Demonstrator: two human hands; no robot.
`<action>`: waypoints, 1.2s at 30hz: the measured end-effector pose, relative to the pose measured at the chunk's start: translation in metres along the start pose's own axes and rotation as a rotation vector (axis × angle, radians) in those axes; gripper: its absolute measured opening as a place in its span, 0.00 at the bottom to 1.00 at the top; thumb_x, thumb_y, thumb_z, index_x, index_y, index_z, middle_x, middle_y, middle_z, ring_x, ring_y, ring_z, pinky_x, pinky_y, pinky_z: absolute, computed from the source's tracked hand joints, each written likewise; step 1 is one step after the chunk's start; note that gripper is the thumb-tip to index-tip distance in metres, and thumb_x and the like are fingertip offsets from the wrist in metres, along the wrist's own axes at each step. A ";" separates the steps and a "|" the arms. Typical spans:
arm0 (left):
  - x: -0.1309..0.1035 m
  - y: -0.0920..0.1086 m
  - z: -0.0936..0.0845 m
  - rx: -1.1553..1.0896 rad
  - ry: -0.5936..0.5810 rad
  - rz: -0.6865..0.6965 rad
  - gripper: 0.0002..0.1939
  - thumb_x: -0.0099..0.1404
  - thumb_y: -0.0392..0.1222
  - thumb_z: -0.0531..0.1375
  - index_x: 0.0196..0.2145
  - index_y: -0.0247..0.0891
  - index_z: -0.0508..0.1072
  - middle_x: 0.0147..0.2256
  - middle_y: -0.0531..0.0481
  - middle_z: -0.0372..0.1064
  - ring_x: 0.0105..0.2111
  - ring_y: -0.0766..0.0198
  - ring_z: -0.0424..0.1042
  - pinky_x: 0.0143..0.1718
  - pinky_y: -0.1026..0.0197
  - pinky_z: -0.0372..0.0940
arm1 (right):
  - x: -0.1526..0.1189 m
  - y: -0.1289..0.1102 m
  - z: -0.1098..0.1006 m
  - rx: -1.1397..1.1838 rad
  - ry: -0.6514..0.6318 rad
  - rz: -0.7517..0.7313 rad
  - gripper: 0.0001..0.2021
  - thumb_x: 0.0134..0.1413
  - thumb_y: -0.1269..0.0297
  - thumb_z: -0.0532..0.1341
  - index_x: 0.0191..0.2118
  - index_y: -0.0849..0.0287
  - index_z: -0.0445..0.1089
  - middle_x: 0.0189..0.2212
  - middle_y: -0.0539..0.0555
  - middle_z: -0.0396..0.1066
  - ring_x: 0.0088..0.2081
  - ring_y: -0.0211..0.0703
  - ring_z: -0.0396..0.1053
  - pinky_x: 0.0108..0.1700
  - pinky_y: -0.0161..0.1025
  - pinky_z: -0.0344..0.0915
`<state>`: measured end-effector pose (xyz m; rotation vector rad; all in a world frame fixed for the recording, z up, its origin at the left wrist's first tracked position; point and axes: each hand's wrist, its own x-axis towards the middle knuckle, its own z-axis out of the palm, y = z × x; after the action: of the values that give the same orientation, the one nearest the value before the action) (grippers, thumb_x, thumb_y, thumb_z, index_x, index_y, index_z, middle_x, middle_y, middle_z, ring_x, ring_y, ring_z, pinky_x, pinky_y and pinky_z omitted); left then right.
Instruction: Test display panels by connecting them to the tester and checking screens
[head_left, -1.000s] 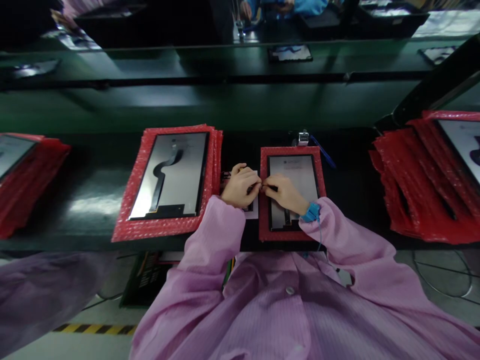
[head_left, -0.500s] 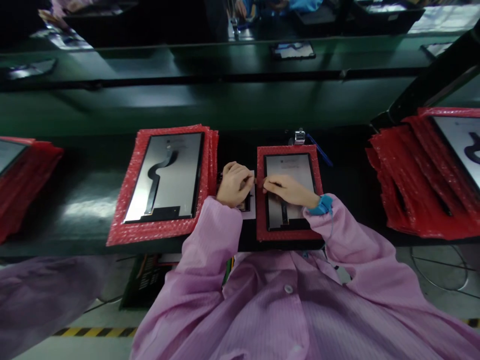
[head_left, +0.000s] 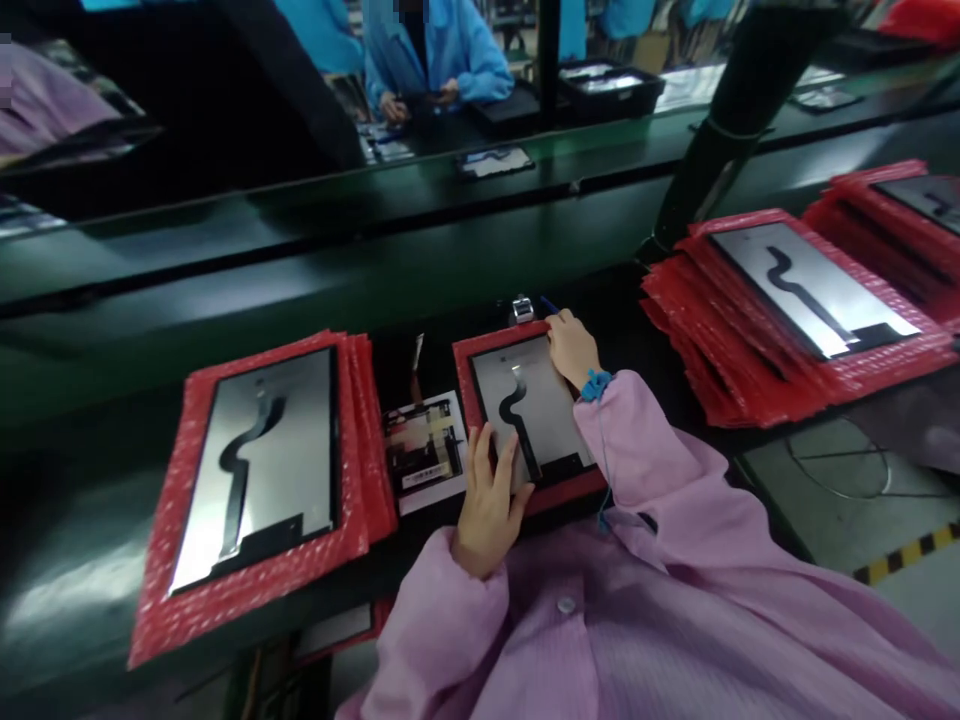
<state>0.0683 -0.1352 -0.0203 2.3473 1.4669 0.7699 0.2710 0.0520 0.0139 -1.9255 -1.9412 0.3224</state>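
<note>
Lying over 1 display panel [head_left: 551, 400], left hand [head_left: 489, 508] spread wide, right hand [head_left: 574, 350] with grip unclear

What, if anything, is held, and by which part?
Left hand: nothing, just spread over the panel. Right hand: at the panel's far right corner, grip unclear.

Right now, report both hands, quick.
Left hand: open, at the lower left of the display panel.
Right hand: beside the blue pen; grip cannot be told.

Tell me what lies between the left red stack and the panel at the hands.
In the head view, a white-edged flat piece with a barcode label and a thin strip lie between panel and stack.
</note>
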 end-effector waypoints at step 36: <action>-0.031 0.012 -0.106 -1.087 0.590 -0.765 0.24 0.56 0.55 0.70 0.45 0.37 0.77 0.40 0.47 0.78 0.40 0.56 0.76 0.41 0.59 0.71 | -0.040 -0.045 -0.035 1.232 -0.041 -0.052 0.14 0.54 0.50 0.60 0.45 0.45 0.68 0.45 0.57 0.71 0.38 0.51 0.73 0.36 0.50 0.70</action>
<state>0.0067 -0.1733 0.0637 0.7133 1.3924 1.5300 0.2444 0.0075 0.0601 -1.0192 -1.2306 1.1911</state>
